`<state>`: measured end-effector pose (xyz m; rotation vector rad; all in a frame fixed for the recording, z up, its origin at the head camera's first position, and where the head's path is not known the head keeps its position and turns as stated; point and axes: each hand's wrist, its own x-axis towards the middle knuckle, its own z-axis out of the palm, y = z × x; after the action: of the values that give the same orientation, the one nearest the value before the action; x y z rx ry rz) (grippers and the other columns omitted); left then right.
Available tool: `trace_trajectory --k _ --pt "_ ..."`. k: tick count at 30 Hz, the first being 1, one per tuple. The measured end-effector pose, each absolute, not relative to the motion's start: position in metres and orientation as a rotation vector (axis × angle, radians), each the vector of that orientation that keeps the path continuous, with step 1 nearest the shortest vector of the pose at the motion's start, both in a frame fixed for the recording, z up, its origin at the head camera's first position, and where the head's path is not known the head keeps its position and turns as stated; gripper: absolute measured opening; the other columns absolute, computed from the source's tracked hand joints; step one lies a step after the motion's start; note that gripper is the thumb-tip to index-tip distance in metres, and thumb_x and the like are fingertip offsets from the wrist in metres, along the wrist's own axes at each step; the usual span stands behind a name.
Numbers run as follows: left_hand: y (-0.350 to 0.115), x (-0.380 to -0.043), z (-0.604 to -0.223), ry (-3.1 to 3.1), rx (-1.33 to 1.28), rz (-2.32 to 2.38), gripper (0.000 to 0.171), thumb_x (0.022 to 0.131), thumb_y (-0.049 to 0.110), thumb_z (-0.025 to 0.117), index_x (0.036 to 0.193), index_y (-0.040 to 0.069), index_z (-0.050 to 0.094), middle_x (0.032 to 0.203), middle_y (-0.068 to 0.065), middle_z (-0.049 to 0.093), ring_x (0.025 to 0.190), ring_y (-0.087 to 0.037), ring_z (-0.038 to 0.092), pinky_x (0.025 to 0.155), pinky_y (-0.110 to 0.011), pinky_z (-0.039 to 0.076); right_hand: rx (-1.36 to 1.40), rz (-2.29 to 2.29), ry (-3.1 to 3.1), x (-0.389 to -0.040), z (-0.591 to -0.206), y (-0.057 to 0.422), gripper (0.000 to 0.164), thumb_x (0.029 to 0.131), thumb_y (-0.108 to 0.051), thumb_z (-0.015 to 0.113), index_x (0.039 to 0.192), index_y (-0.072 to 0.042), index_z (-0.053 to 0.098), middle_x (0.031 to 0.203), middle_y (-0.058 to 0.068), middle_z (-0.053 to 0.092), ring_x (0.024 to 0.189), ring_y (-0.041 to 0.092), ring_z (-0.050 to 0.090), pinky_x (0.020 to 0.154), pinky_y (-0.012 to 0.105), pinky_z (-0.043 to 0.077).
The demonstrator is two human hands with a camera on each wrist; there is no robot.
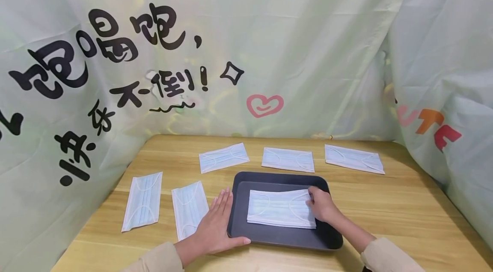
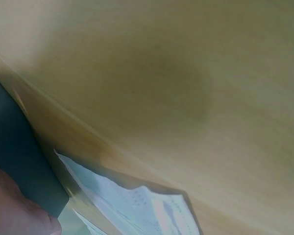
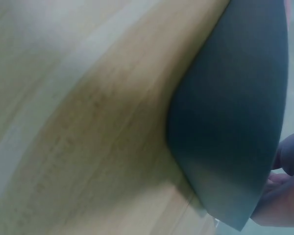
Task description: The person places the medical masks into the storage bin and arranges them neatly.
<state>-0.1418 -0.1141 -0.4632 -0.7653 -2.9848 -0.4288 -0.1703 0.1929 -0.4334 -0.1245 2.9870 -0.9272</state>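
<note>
A dark grey tray (image 1: 285,240) lies on the table, and a small stack of light blue face masks (image 1: 283,207) rests inside it. At the stack's right end, my right hand (image 1: 325,207) pinches a face mask between thumb and curled fingers. My left hand (image 1: 215,227), its fingers straight, lies against the tray's left edge with the thumb near the front corner. Just left of it is another mask (image 1: 188,203), partly hidden by that hand. In the right wrist view the tray's outer wall (image 3: 225,117) covers much of the right hand (image 3: 286,193).
Behind the tray lie a left mask (image 1: 224,158), a middle mask (image 1: 288,159) and a right mask (image 1: 354,159). One more mask (image 1: 142,201) is at the far left of the wooden table (image 1: 400,220). A printed curtain (image 1: 308,58) hangs around the table.
</note>
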Motion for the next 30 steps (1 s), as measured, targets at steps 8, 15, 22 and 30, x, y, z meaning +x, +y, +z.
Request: trace_trajectory --k 8,15,22,30 --pt "-0.114 -0.142 -0.464 -2.995 -0.762 -0.433 0.119 0.069 0.081 0.049 0.146 -0.005 0.016 0.154 -0.021 0.014 0.143 -0.034 0.013 0.114 -0.046 0.023 -0.086 -0.919 2.973 -0.171 -0.433 0.196 0.026 0.082 0.005 0.062 0.104 0.014 0.053 0.069 0.009 0.057 0.061 0.015 0.050 0.053 0.026 0.043" --pt "-0.113 -0.142 -0.463 -2.998 -0.759 -0.429 0.120 0.069 0.080 0.050 0.146 -0.005 0.017 0.154 -0.022 0.015 0.143 -0.034 0.014 0.114 -0.046 0.024 -0.108 -0.935 3.009 -0.170 -0.433 0.200 0.028 0.079 0.009 0.063 0.105 0.014 0.052 0.064 0.007 0.056 0.059 0.014 0.048 0.052 0.025 0.041" --pt "-0.114 -0.141 -0.464 -2.995 -0.752 -0.421 0.120 0.069 0.081 0.049 0.146 -0.005 0.016 0.154 -0.022 0.016 0.143 -0.034 0.015 0.113 -0.045 0.024 -0.164 -1.040 3.025 -0.172 -0.428 0.204 0.021 0.080 0.008 0.061 0.101 0.011 0.057 0.065 0.006 0.055 0.060 0.014 0.047 0.052 0.023 0.040" --pt "-0.115 -0.142 -0.462 -2.988 -0.764 -0.410 0.120 0.069 0.082 0.048 0.145 -0.005 0.018 0.153 -0.022 0.017 0.142 -0.034 0.016 0.113 -0.045 0.025 -0.217 -1.186 3.102 -0.182 -0.416 0.214 0.015 0.083 -0.001 0.062 0.097 0.005 0.062 0.069 0.005 0.054 0.061 0.011 0.045 0.051 0.020 0.039"
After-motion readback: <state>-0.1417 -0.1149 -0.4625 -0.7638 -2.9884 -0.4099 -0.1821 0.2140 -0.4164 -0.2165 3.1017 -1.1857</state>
